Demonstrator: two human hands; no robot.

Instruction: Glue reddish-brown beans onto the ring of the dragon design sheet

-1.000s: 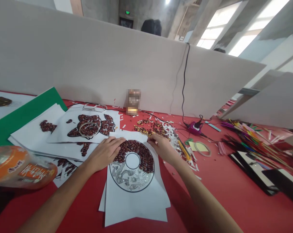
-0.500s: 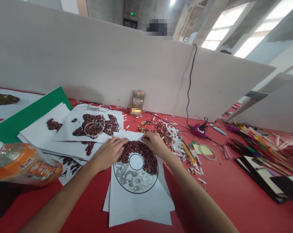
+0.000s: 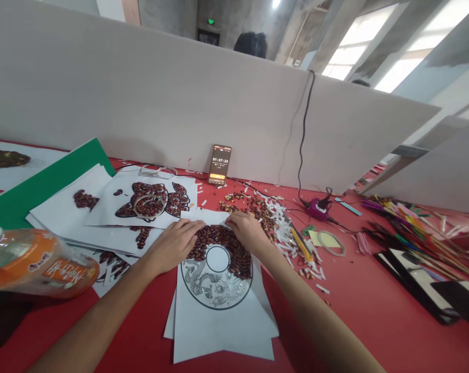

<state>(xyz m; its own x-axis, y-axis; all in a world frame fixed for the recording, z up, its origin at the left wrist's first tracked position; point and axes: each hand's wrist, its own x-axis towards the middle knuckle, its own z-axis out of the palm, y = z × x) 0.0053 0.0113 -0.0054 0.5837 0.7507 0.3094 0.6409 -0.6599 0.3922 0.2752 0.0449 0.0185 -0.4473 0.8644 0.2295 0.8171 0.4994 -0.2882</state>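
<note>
Bare left forearm [image 3: 110, 308] slanting inward, left hand [image 3: 174, 242] lying palm down, its fingers [image 3: 191, 228] extending together, right forearm [image 3: 310, 303] slanting inward too, right hand [image 3: 248, 232] curling its fingers

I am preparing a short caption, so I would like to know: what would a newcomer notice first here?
Probably the round dragon drawing at the middle front, partly covered with dark red beans, with the left hand and the right hand at its upper edge. Next come the lit phone leaning against the pale panel behind, and the large orange-labelled container at the left edge.
</note>
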